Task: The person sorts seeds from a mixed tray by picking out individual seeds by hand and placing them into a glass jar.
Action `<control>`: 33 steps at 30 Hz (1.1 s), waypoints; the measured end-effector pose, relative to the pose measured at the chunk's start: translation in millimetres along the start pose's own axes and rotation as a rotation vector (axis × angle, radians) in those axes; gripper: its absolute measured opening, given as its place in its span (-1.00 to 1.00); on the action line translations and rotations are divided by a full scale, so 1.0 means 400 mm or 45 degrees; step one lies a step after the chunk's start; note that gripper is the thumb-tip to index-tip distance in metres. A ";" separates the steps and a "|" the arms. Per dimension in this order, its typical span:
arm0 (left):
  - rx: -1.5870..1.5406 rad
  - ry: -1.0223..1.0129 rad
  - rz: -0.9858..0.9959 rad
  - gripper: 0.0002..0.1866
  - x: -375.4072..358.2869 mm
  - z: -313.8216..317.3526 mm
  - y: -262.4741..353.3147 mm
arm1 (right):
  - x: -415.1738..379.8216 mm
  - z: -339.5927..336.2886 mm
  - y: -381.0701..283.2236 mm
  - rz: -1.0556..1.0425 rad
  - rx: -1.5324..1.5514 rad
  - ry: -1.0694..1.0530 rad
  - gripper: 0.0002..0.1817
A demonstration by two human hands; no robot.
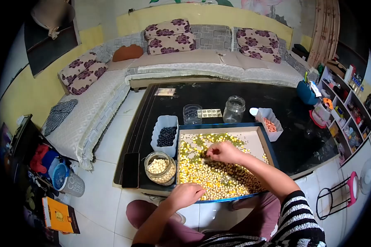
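Observation:
A shallow box (pixel 271 145) with a blue rim lies before me, spread with yellow corn kernels, pale soybeans (pixel 218 187) and small green beans (pixel 231 139). Over its middle hangs my right hand (pixel 226 152), fingertips pinched together; whatever they hold is too small to make out. My left hand (pixel 186 195) is at the box's near left corner with curled fingers, and what is in them is hidden. Beside that corner stands a glass jar (pixel 163 178) of pale beans. A translucent tub (pixel 158 128) of black beans is left of the box; another tub (pixel 279 131) with pinkish peanuts is at its right.
Behind the box are an open glass jar (pixel 235 111), a clear plastic container (pixel 192 115) and a white lid (pixel 254 111). A phone (pixel 131 169) lies at the left on the black table (pixel 185 92). Sofas line the wall; shelves (pixel 345 103) stand right.

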State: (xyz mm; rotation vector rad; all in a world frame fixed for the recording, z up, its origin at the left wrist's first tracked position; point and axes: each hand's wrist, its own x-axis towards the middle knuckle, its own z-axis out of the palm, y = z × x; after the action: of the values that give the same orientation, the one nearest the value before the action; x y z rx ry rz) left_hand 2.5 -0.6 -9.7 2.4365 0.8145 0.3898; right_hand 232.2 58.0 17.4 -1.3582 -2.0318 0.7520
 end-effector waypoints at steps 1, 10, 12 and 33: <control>0.034 -0.102 0.031 -0.74 0.002 -0.004 -0.003 | -0.017 -0.006 0.010 0.029 -0.050 -0.070 -0.86; -0.060 -0.368 0.066 -0.71 0.011 -0.030 -0.018 | -0.060 0.062 0.069 -0.084 -0.312 -0.220 -0.77; -0.075 -0.266 0.085 -0.72 0.005 -0.032 -0.012 | -0.060 0.061 0.071 -0.059 -0.349 -0.223 -0.77; -0.078 -0.304 0.080 -0.75 0.015 -0.034 -0.008 | -0.058 0.058 0.080 -0.060 -0.346 -0.250 -0.83</control>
State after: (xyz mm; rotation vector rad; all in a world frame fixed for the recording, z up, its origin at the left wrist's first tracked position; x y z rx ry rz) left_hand -0.4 10.7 0.1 2.3979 0.6153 0.1396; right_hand 242.3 43.6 -24.8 -1.4243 -2.3823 0.6263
